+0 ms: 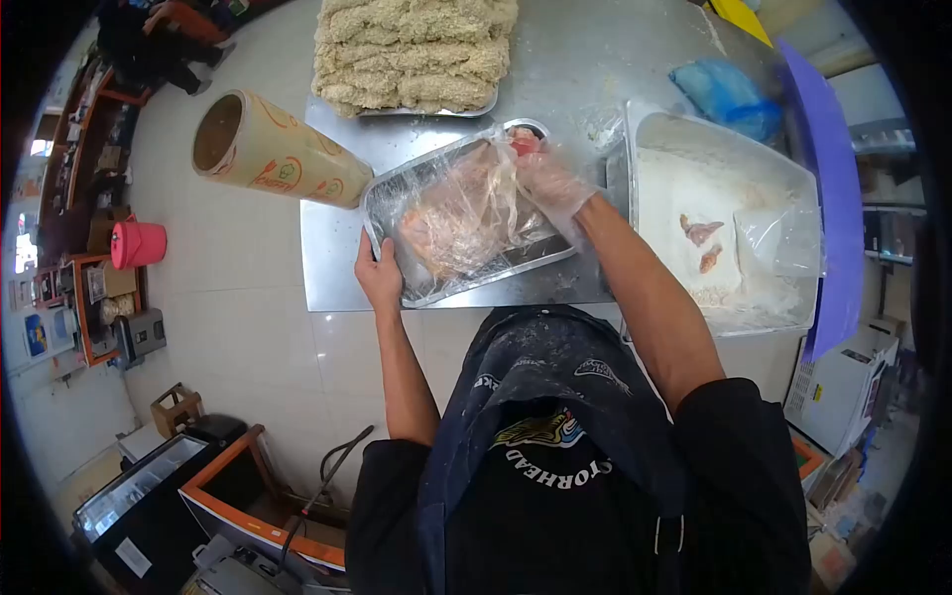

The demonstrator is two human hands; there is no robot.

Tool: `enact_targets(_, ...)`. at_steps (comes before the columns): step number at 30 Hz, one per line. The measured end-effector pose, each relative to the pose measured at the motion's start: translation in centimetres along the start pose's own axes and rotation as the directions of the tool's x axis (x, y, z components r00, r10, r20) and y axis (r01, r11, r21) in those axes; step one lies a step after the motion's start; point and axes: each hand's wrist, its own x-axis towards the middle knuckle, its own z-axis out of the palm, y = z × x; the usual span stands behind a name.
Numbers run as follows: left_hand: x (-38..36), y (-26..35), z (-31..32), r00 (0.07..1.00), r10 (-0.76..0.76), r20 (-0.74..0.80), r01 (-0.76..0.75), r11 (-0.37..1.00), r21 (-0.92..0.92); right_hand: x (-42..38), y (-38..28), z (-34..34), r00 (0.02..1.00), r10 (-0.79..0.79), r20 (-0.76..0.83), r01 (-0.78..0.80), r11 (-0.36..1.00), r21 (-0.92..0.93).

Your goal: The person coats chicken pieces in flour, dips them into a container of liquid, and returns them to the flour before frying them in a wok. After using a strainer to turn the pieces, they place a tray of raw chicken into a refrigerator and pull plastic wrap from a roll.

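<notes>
A metal tray point(426, 294) sits tilted on the steel table, holding a clear plastic bag point(466, 223) of pale raw meat pieces. My left hand point(380, 274), bare, grips the tray's left rim, thumb over the edge. My right hand point(553, 181) wears a clear plastic glove and is closed on the gathered top of the bag at the tray's far right. Just beyond its fingers shows a reddish piece of meat point(525, 141). The glove and crumpled plastic partly hide the fingertips.
Breaded pieces point(412, 50) are stacked on a tray behind. A tall printed paper roll point(288, 159) stands left. To the right, a clear tub point(729, 288) holds flour and two small meat pieces point(702, 232). A blue bag point(729, 94) and a purple panel point(828, 198) lie beyond.
</notes>
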Motion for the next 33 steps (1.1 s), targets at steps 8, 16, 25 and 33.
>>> enact_targets(8, -0.2, 1.4, 0.4, 0.999, -0.041, -0.013, 0.042, 0.999, 0.034, 2.4, 4.1, 2.3, 0.991, 0.083, 0.106, -0.1, 0.982, 0.162)
enact_targets(16, 0.1, 0.9, 0.4, 0.999, -0.033, 0.015, 0.032, 0.999, 0.037, 0.5, 1.1, 1.9, 0.997, 0.049, 0.053, -0.031, 0.954, -0.298)
enact_targets(25, 0.1, 1.2, 0.3, 1.0, -0.023, 0.019, 0.022, 0.997, 0.07, -1.3, -1.9, 2.3, 0.985, 0.039, 0.169, 0.117, 0.569, -0.814)
enact_targets(33, 0.2, 0.5, 0.1, 0.999, 0.008, 0.053, -0.009, 1.0, 0.015, -3.3, -1.8, 6.9, 0.621, -0.368, -0.693, 0.041, 0.897, -0.439)
